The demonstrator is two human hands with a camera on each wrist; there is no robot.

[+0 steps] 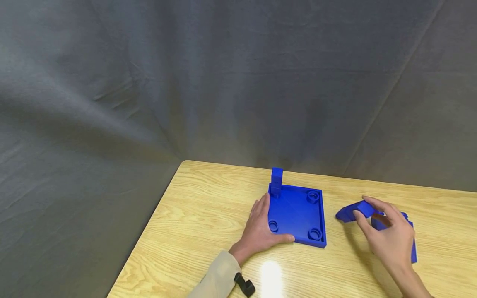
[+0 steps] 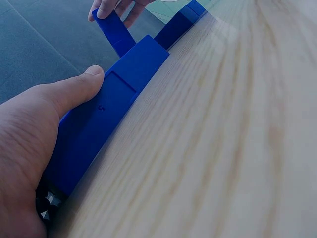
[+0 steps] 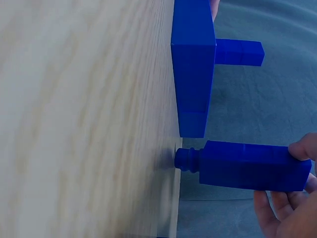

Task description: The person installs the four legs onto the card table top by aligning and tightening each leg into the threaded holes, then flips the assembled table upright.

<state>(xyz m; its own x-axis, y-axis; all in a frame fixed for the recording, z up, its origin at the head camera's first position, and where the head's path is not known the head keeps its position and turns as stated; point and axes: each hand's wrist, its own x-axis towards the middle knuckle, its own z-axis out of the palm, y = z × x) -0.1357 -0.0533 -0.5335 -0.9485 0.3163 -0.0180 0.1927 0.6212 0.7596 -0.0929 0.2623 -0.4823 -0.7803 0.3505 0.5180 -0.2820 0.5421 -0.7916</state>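
Observation:
A square blue base with a raised rim lies on the table, a round socket in each of three corners. At its far left corner stands a blue leg. My left hand rests against the near left corner, fingers straight along the left side and thumb along the front edge. To the right of the base, my right hand pinches another blue leg by one end between thumb and fingers. This leg is tilted, its round grooved peg pointing down close over the table.
More blue pieces lie on the wooden table beneath and beyond the right hand, partly hidden by it. A grey cloth hangs behind the table's far edge and on its left. A black strap sits at the left sleeve.

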